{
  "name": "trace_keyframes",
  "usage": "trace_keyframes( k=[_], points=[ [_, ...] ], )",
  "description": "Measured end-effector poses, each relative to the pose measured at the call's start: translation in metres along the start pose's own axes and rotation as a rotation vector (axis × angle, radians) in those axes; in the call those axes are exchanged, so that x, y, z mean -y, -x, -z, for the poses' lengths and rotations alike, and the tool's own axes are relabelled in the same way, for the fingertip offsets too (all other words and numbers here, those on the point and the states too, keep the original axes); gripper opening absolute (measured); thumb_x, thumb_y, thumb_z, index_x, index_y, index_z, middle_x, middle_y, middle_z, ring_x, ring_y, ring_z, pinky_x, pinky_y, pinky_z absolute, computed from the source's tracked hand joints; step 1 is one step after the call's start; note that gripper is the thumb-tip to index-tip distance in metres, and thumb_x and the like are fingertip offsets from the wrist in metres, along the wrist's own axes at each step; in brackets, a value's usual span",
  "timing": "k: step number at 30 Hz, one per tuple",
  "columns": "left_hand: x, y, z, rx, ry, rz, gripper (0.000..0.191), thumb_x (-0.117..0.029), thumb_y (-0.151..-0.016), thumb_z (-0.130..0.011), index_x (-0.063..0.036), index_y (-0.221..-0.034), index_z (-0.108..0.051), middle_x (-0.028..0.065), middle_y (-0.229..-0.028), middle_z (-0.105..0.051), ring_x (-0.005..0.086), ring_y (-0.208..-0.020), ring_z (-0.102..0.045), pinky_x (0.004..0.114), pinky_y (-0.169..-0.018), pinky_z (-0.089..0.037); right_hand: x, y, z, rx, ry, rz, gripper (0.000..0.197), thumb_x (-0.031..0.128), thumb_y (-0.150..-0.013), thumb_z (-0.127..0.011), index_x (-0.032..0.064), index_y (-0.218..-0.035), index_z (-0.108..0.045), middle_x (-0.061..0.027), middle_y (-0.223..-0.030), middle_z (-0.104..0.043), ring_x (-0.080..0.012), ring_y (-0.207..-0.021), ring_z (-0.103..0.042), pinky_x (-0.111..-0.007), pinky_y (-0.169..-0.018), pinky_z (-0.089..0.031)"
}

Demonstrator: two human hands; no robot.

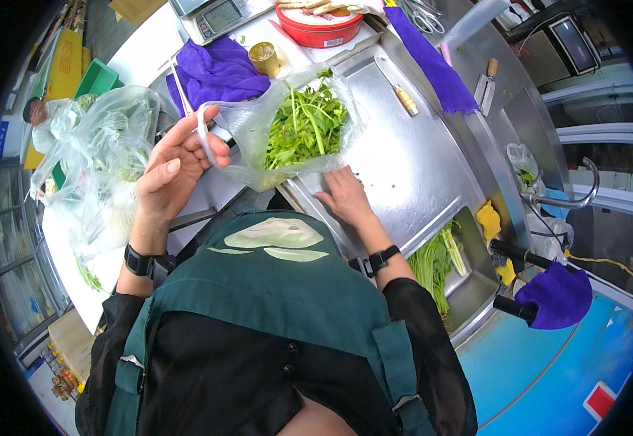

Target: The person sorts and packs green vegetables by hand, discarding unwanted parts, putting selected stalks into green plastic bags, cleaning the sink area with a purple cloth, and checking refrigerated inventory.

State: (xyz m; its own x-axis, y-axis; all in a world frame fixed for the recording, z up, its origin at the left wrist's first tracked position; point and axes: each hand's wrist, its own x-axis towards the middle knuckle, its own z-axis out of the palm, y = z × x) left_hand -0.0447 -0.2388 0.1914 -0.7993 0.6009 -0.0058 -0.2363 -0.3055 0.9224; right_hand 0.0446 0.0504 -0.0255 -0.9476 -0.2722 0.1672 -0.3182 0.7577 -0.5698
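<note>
My left hand (pixel 177 155) has a handle of a clear plastic bag (pixel 245 128) looped over its fingers. Leafy green trimmings (pixel 308 128), stems and leaves together, fill the bag's open mouth. My right hand (pixel 344 191) lies palm down on the stainless steel work surface (pixel 409 147), just below the bag's lower edge, and grips nothing that I can see. Small green scraps show beside its fingers. Towards the far side of the same surface rests a knife with a wooden handle (pixel 405 101).
Bunches of green stalks (pixel 430 267) lie in a steel sink (pixel 477 256) at right. Bagged vegetables (pixel 106 141) stand on a white table at left. Beyond are a purple towel (pixel 218 71), a red round tin (pixel 320 27), a digital scale (pixel 221 19) and a cleaver (pixel 487 90).
</note>
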Motion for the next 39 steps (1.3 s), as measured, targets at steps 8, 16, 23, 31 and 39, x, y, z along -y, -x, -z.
trace_keyframes(
  k=[8,16,23,31,39],
  points=[
    [-0.002,0.003,0.002,0.021,-0.008,-0.011,0.088,-0.038,-0.074,-0.065,0.0068,-0.14,-0.029,0.0155,-0.105,-0.059,0.0219,-0.096,-0.057,0.033,-0.093,-0.039,-0.014,0.03,0.005,-0.012,0.182,0.082,0.052,0.024,-0.077,-0.067,-0.0048,-0.118,-0.051,-0.0197,-0.125,-0.05,-0.0352,-0.119,-0.045,-0.043,-0.105,-0.034],
    [0.003,0.009,0.006,0.021,-0.008,-0.021,0.084,-0.04,-0.075,-0.064,0.0072,-0.138,-0.033,0.0148,-0.105,-0.059,0.0216,-0.096,-0.056,0.032,-0.092,-0.039,-0.013,0.07,0.037,-0.22,0.061,-0.151,0.058,0.008,-0.072,-0.073,-0.005,-0.123,-0.049,-0.0213,-0.134,-0.045,-0.037,-0.125,-0.041,-0.043,-0.103,-0.037],
    [0.004,0.01,0.006,0.013,-0.011,-0.012,0.083,-0.04,-0.074,-0.065,0.0086,-0.136,-0.036,0.016,-0.106,-0.059,0.0216,-0.096,-0.057,0.032,-0.092,-0.04,-0.022,0.073,0.03,-0.26,0.001,-0.25,0.063,0.007,-0.063,-0.077,-0.0044,-0.12,-0.052,-0.0184,-0.115,-0.051,-0.0365,-0.105,-0.047,-0.042,-0.091,-0.042],
    [0.006,0.005,0.001,0.057,-0.006,0.003,0.081,-0.039,-0.075,-0.063,0.0089,-0.135,-0.037,0.0162,-0.104,-0.06,0.0222,-0.095,-0.058,0.033,-0.091,-0.041,-0.033,0.052,0.011,-0.348,-0.101,-0.211,0.043,0.004,-0.062,-0.075,0.0033,-0.104,-0.064,-0.01,-0.099,-0.055,-0.0283,-0.093,-0.05,-0.036,-0.08,-0.045],
    [0.011,0.004,0.0,0.082,0.001,-0.008,0.078,-0.038,-0.076,-0.062,0.0091,-0.133,-0.039,0.0175,-0.104,-0.06,0.0229,-0.095,-0.058,0.033,-0.091,-0.041,-0.036,0.054,-0.006,-0.414,-0.005,-0.163,0.012,-0.001,-0.07,-0.066,0.0041,-0.08,-0.062,-0.0092,-0.085,-0.056,-0.0287,-0.081,-0.054,-0.036,-0.07,-0.046]
  ],
)
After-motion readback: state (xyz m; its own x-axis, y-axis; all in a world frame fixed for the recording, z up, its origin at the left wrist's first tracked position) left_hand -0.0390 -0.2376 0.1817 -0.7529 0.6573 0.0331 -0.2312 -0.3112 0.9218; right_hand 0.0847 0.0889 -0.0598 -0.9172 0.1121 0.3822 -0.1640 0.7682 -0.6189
